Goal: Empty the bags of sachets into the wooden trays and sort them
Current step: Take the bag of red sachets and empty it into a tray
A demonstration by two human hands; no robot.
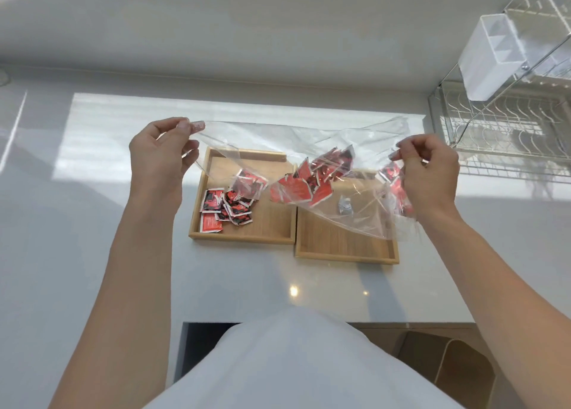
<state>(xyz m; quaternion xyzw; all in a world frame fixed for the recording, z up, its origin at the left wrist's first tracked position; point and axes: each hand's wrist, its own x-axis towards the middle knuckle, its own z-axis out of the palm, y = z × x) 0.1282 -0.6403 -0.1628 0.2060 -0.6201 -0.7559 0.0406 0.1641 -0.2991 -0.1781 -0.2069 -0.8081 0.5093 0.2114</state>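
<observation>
I hold a clear plastic bag (278, 136) stretched above two wooden trays. My left hand (160, 158) pinches its left corner and my right hand (429, 173) pinches its right side. Several red sachets (309, 183) hang inside the bag, some near my right hand. The left tray (272, 223) holds a pile of red and black sachets (227, 206) in its left part. The right tray (340, 241) lies partly behind the bag, with one small silver sachet (344, 206) showing through the plastic.
The trays sit side by side on a white glossy counter (92, 223). A metal dish rack (506, 130) with a clear cover and a white plastic holder (491, 56) stands at the back right. The counter's front edge runs below the trays.
</observation>
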